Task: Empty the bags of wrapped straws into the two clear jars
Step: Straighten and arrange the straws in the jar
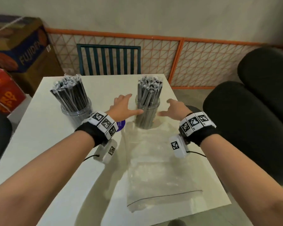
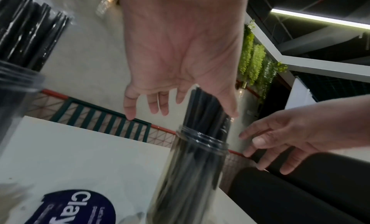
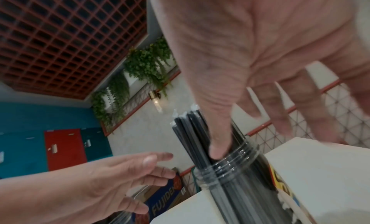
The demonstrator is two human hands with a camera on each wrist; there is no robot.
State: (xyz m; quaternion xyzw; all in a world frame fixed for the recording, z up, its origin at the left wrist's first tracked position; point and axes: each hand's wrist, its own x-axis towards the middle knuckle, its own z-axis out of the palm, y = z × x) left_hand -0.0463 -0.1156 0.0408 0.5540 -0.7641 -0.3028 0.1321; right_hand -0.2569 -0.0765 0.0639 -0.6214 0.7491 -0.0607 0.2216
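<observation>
Two clear jars stand on the white table (image 1: 47,152), both packed with black wrapped straws: a left jar (image 1: 75,110) and a right jar (image 1: 147,115). My left hand (image 1: 126,105) is open at the right jar's left side, thumb close to its rim; I cannot tell if it touches. My right hand (image 1: 173,108) hovers open just right of that jar, apart from it. Flat, empty clear bags (image 1: 157,168) lie in front of the jar. The left wrist view shows the open left palm (image 2: 180,53), the right jar (image 2: 190,172) and the right hand (image 2: 290,140). The right wrist view shows the same jar (image 3: 230,180).
A round purple sticker (image 1: 121,125) lies on the table between the jars. A teal slatted chair (image 1: 108,59) and an orange lattice fence (image 1: 203,62) stand behind the table. Cardboard boxes (image 1: 23,51) are stacked at the left, and black cushions (image 1: 252,119) sit at the right.
</observation>
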